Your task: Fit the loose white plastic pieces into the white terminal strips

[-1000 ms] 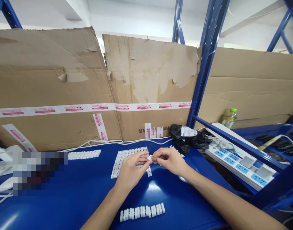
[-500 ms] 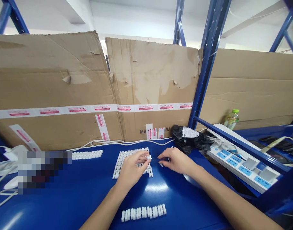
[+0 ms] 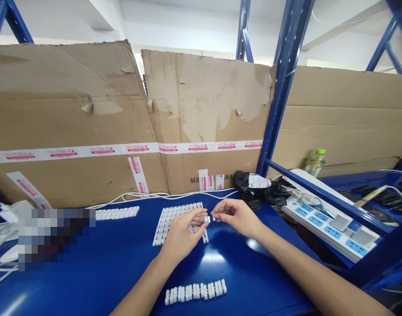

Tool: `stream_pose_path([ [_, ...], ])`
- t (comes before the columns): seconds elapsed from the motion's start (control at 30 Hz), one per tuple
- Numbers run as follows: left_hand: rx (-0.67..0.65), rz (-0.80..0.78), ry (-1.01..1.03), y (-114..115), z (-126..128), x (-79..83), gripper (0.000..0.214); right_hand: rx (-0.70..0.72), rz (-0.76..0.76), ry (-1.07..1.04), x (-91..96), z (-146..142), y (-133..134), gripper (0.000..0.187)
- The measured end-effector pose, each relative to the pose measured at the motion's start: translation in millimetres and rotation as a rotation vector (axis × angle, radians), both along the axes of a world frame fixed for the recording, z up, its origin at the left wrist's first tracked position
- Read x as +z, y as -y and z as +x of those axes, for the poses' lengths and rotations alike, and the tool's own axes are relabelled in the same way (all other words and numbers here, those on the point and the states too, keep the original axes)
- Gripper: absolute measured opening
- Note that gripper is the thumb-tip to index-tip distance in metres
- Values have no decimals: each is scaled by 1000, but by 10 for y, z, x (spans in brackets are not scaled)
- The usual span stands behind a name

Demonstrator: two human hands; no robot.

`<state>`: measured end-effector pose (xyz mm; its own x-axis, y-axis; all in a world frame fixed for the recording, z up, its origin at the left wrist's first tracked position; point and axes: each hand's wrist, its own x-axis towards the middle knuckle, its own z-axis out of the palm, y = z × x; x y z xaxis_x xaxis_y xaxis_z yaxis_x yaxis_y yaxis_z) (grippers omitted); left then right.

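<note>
My left hand (image 3: 181, 233) sits over a rows-of-white-plastic terminal block sheet (image 3: 170, 222) and pinches a small white terminal piece (image 3: 206, 219) between thumb and fingers. A few centimetres to its right, my right hand (image 3: 236, 217) pinches a tiny white bit (image 3: 214, 218) at its fingertips, apart from the left hand's piece. Nearer me on the blue table (image 3: 240, 281) lies a white terminal strip (image 3: 195, 292). A second white strip (image 3: 117, 213) lies further back on the left.
Cardboard sheets (image 3: 204, 101) with red-printed tape stand behind the table, with white cables along their foot. To the right are a black plastic bag (image 3: 253, 191), a blue-socketed power strip (image 3: 329, 224), a green-capped bottle (image 3: 315, 162) and blue shelf uprights (image 3: 286, 87). A pixelated patch hides the left.
My hands touched at the fingertips, then my right hand drew away to the right. It has now come back closer to the left hand, with a tiny white bit at its fingertips.
</note>
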<state>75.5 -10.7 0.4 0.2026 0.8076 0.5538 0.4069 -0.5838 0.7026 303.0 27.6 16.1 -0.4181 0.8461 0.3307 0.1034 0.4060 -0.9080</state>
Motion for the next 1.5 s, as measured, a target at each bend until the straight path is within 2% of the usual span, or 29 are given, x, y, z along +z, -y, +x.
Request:
stream_pose_path([
  [0.1,-26,-12,21,14,10,-16,30,61,-103,-118,-45,-68,13,25],
  [0.43,-69,-31,57,26,25,-25,30,81,-144,-151,-102,-102,17,28],
  [0.67,-85,-42,67,27,26,-7,31,34,-68,-94,-95,-130,30,32],
  [0.73,-69,-4,38,41,24,15,29,36,-103,-96,-75,-136,42,39],
  [0.87,-49,128,-117,87,16,46,33,142,-238,-59,-43,-140,61,45],
  [1.03,-110,198,-197,118,19,85,32,173,-260,-52,-36,-141,68,45],
  [1.13,-126,146,-214,156,30,169,31,185,-239,-40,7,-115,67,47],
  [1.23,-171,35,-231,252,69,278,28,51,-182,-96,71,-63,45,48],
  [1.33,-296,-96,-284,393,146,351,22,-67,-161,-160,106,-17,9,47],
  [1.5,-507,-244,-388,546,259,297,21,-69,-109,-84,70,-6,-15,43],
])
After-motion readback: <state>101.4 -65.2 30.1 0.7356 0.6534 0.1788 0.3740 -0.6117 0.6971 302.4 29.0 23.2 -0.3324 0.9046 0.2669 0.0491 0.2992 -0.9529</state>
